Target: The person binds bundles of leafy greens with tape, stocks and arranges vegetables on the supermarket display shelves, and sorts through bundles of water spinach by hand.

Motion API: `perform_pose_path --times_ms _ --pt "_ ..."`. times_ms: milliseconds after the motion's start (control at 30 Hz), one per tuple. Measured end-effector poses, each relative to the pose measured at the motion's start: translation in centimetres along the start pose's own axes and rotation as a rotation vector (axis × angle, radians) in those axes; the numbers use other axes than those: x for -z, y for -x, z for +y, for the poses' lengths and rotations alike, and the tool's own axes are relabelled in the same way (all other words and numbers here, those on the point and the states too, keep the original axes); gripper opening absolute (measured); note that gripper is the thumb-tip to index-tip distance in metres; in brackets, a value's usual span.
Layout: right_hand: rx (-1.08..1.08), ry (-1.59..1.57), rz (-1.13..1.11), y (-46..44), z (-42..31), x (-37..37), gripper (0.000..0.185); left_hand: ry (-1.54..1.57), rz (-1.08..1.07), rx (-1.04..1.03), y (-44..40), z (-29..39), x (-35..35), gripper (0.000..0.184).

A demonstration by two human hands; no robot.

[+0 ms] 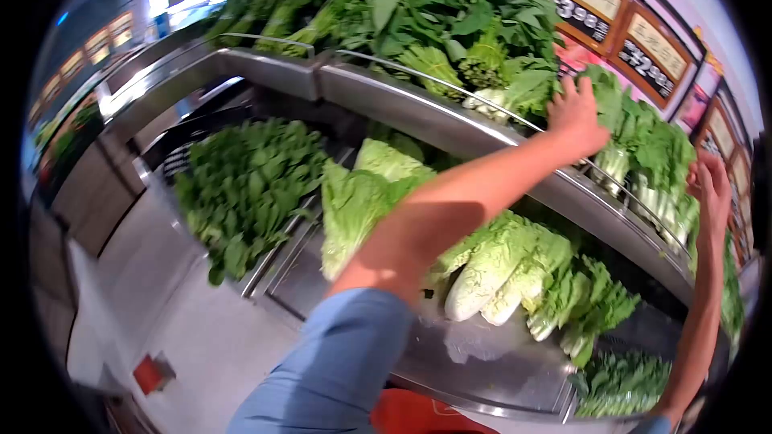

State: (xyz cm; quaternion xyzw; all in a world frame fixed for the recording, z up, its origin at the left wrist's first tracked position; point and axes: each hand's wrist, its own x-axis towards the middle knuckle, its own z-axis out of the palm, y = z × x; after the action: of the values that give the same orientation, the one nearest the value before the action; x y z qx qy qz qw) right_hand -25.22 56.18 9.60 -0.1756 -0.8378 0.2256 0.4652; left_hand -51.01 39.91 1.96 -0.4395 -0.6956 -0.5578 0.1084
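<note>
Parted and slightly bent at the fingers of the left hand point(576, 120), just beside the leaves of the white-stemmed greens point(647, 149); cannot tell of any grip there, with fingertips and leaves overlapping in view. Curled inward at the fingers of the right hand point(712, 193), raised at the right end of those same greens; cannot tell of anything pinched there either.

Placed in a row on the right part of the upper shelf point(418, 108), between the two hands, with pale stems turned to the near side. Heaped farther left along the same shelf: leafy greens point(482, 60). Judging by this spread, already well laid out along that shelf, with bunches in rough order; impossible to say how much handling remains.

Behind, on the far right: price signs point(647, 56). On the lower tier, nearer: pale cabbages point(490, 273) at the centre, partly hidden by the left forearm, lettuce point(595, 301) to their right, and a dense heap of small-leaved greens point(249, 185) well to the left.
</note>
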Motion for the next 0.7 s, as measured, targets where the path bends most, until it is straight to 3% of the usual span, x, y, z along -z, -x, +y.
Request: perform_pose_path --times_ms 33,100,167,200,267,367,433,533,667,700 --pt "-0.039 -0.067 -0.019 1.2 -4.9 -1.6 0.028 0.004 -0.018 -0.102 0.3 -0.4 2.2 0.07" --pt "-0.092 -0.153 -0.209 2.6 -11.5 -5.8 0.028 0.059 0.154 -0.601 -1.0 -3.4 5.9 0.046" --pt "-0.202 -0.179 -0.435 3.1 -16.8 -11.1 0.028 0.257 -0.152 -0.423 -0.9 -4.0 13.1 0.023" --pt "-0.215 -0.201 -0.476 2.6 -17.5 -13.4 0.031 0.271 -0.137 -0.406 -0.6 -5.1 16.1 0.015" --pt "-0.268 -0.204 -0.496 0.8 -16.5 -17.6 0.041 0.209 -0.163 -0.316 0.1 -7.3 22.3 0.016" --pt "-0.455 -0.145 -0.496 -2.8 -14.6 -22.3 0.058 0.173 -0.186 -0.047 -0.3 -12.1 29.0 0.014" --pt "-0.614 0.014 -0.52 -3.5 -15.0 -25.0 0.058 0.131 -0.158 0.016 0.5 -14.1 31.7 0.016" --pt "-0.722 0.161 -0.644 -2.4 -15.9 -27.6 0.079 -0.136 -0.253 -0.009 0.5 -16.0 34.3 0.018" --pt "-0.749 0.006 -0.698 -2.8 -15.1 -28.5 0.101 0.002 -0.363 -0.007 -1.1 -16.9 33.6 0.021" --pt "-0.752 0.054 -0.638 -2.9 -14.8 -29.2 0.098 -0.083 -0.357 -0.026 -1.6 -17.2 33.1 0.022"
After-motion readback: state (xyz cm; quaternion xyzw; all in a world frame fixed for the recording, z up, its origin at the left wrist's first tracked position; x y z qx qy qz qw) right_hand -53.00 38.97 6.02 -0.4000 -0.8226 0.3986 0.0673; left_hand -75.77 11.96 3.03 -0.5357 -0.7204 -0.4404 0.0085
